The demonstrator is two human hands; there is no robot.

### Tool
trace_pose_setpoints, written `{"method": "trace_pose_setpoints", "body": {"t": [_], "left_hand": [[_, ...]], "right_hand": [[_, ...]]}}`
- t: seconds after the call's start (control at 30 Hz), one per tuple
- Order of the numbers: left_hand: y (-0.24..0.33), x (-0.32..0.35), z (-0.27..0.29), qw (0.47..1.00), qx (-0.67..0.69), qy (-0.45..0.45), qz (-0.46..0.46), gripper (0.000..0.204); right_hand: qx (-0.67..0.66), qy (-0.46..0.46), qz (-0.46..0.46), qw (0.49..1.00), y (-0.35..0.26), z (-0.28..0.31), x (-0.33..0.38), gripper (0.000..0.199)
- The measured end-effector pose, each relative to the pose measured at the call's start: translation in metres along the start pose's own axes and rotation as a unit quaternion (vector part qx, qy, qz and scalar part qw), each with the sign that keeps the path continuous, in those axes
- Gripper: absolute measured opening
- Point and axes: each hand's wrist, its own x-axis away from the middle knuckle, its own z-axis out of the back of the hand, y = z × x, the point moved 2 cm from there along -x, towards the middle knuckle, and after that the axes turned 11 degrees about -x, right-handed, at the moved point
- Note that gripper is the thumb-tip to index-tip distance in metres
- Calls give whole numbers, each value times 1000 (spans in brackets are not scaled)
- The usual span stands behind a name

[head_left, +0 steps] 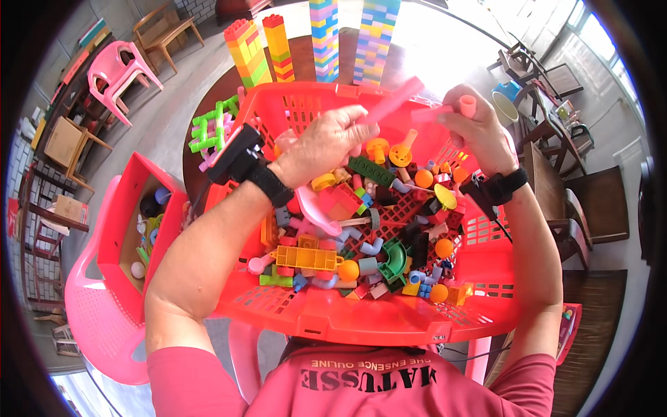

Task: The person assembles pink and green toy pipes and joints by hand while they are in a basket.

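My left hand is closed around a straight pink toy tube, which slants up to the right over the basket. Just across from it, my right hand pinches a pink pipe connector with a round orange-red open end. The two pieces are close together but look apart. Below both hands is a red plastic basket full of mixed toy pieces. Among them lie a yellow toy truck bed, a green curved piece, a pink scoop-like piece and several orange balls.
Behind the basket, tall block towers stand on a round dark table. A green and pink pipe frame sits at its left. A pink chair at my left carries a red box of toys. Wooden furniture stands at right.
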Motion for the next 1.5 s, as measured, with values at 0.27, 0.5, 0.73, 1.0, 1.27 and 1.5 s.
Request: {"method": "trace_pose_setpoints", "body": {"t": [0.27,0.5,0.73,1.0,1.27,1.5], "left_hand": [[6,7,-12,995,-99,-22,6,42],[4,8,-10,997,-66,-27,8,44],[13,11,-13,991,-105,-69,-42,38],[15,14,-15,976,-182,-82,-90,35],[20,19,-23,986,-118,-50,-102,39],[24,19,-26,974,-179,7,-136,41]], "right_hand": [[-38,-21,81,996,-13,22,6,14],[12,-55,63,996,-13,22,5,13],[25,-124,57,990,-15,6,14,8],[35,-171,40,984,-21,-2,21,7],[51,-169,62,982,-13,-21,22,8],[45,-149,68,985,-16,-24,26,16]]}}
